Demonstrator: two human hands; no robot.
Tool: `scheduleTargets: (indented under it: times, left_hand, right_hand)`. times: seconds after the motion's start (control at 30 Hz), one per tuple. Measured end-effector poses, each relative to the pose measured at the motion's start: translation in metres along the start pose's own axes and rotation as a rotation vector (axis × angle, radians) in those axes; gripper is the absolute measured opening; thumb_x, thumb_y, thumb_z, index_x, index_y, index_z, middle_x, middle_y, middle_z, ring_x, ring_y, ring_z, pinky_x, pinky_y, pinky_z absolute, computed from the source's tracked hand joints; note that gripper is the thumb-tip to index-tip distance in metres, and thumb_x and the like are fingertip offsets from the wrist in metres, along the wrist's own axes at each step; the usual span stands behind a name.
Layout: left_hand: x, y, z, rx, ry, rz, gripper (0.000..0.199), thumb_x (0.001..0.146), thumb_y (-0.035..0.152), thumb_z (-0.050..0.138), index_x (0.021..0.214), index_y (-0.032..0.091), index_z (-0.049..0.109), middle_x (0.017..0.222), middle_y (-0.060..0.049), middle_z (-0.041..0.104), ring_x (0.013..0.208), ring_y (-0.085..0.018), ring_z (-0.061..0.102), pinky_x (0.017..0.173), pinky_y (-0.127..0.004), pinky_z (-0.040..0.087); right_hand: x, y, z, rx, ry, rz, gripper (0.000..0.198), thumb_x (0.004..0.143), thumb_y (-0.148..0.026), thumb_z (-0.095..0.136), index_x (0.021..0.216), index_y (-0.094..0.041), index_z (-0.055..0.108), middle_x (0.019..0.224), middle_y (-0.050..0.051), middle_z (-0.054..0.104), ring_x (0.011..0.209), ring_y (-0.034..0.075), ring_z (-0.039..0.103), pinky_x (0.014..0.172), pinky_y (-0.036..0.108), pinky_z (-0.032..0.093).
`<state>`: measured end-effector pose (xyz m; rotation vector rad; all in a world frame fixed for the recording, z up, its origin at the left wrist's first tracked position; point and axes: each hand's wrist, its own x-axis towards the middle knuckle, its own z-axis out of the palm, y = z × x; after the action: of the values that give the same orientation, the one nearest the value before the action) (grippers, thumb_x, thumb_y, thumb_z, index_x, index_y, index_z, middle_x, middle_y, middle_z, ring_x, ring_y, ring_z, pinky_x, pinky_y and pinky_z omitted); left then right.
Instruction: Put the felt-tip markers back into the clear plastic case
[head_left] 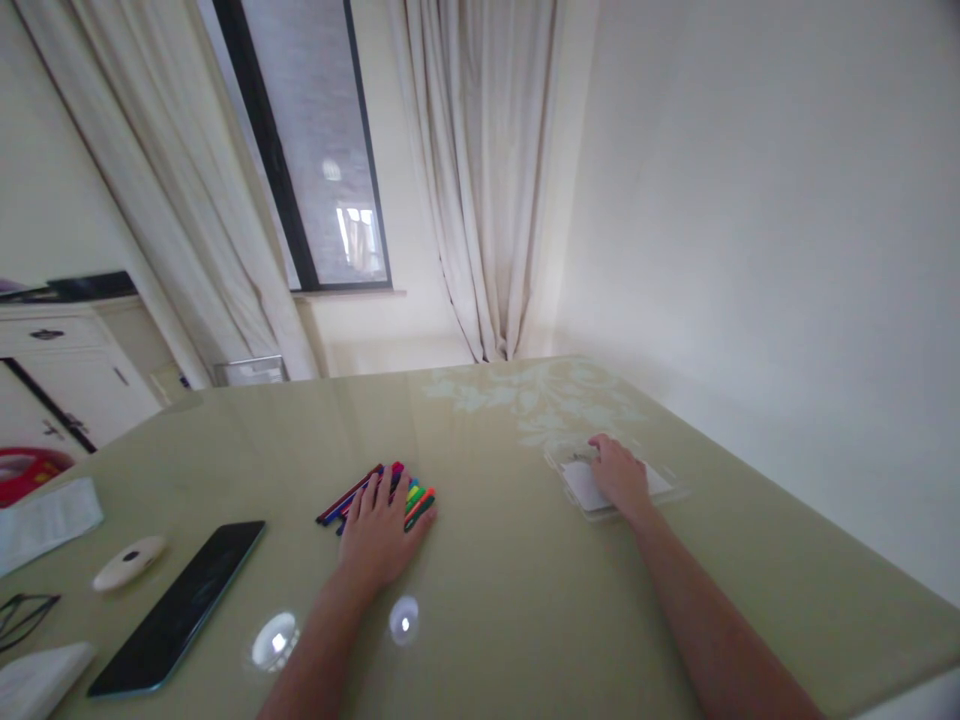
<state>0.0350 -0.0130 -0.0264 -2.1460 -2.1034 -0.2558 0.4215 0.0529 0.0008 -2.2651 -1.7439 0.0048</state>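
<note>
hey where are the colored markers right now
In the head view, the markers lie left of centre on the table, under the left hand.

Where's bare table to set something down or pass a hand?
Bare: the table between left hand and right hand, and from right forearm to the table's right edge. Crowded: left side, with black device and glasses; markers under left hand; case under right.

No text, label, brand, number or sign is legible. Any print on the felt-tip pens point(417, 498) is too small to read. Right of the pens, the faint greenish mark on the clear plastic case point(553, 458) cannot be deciphered; left of them, the dark spot on the pale, mouse-like device point(120, 572) is too small to identify.
</note>
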Motion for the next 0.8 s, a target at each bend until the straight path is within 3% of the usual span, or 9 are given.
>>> scheduleTargets:
  times: [0.13, 0.27, 0.37, 0.6, 0.8]
  left_hand:
    - [0.001, -0.003, -0.004, -0.037, 0.097, 0.055, 0.066, 0.096, 0.056, 0.05, 0.149, 0.017, 0.051, 0.161, -0.018, 0.041, 0.151, -0.037, 0.033, 0.122, -0.056, 0.025]
    - [0.0, 0.005, -0.017, -0.06, 0.182, 0.155, 0.041, 0.093, 0.04, 0.059, 0.126, 0.018, 0.065, 0.151, -0.017, 0.05, 0.142, -0.034, 0.042, 0.12, -0.053, 0.028]
    - [-0.001, 0.01, -0.023, -0.068, 0.16, 0.176, 0.025, 0.092, 0.033, 0.059, 0.112, 0.021, 0.068, 0.136, -0.013, 0.059, 0.131, -0.032, 0.049, 0.114, -0.051, 0.034]
    - [-0.006, 0.023, -0.023, -0.104, 0.116, 0.194, 0.017, 0.093, 0.03, 0.057, 0.101, 0.02, 0.068, 0.124, -0.01, 0.062, 0.122, -0.029, 0.051, 0.106, -0.046, 0.037]
    - [-0.012, 0.038, -0.027, -0.137, 0.074, 0.258, 0.014, 0.095, 0.029, 0.056, 0.096, 0.019, 0.066, 0.118, -0.009, 0.063, 0.118, -0.029, 0.052, 0.104, -0.046, 0.037]
  right_hand:
    - [0.001, 0.002, -0.001, 0.0, 0.025, 0.023, 0.041, 0.093, -0.01, 0.041, 0.128, -0.018, 0.06, 0.124, 0.016, 0.069, 0.113, 0.029, 0.066, 0.088, 0.038, 0.045]
    - [-0.001, -0.005, -0.002, -0.005, 0.055, 0.002, 0.039, 0.093, -0.012, 0.044, 0.128, -0.017, 0.061, 0.122, 0.017, 0.068, 0.111, 0.03, 0.066, 0.087, 0.038, 0.045]
    - [-0.004, -0.013, -0.003, -0.011, 0.1, -0.023, 0.036, 0.094, -0.016, 0.047, 0.126, -0.017, 0.063, 0.123, 0.017, 0.067, 0.111, 0.03, 0.064, 0.086, 0.037, 0.045]
    - [-0.015, -0.035, 0.001, 0.024, 0.165, -0.177, 0.024, 0.098, -0.028, 0.052, 0.111, -0.016, 0.068, 0.114, 0.015, 0.069, 0.109, 0.03, 0.062, 0.087, 0.037, 0.045]
    - [-0.028, -0.055, 0.011, 0.093, 0.031, -0.234, 0.017, 0.097, -0.029, 0.055, 0.105, -0.019, 0.066, 0.099, 0.009, 0.072, 0.086, 0.023, 0.068, 0.073, 0.031, 0.045]
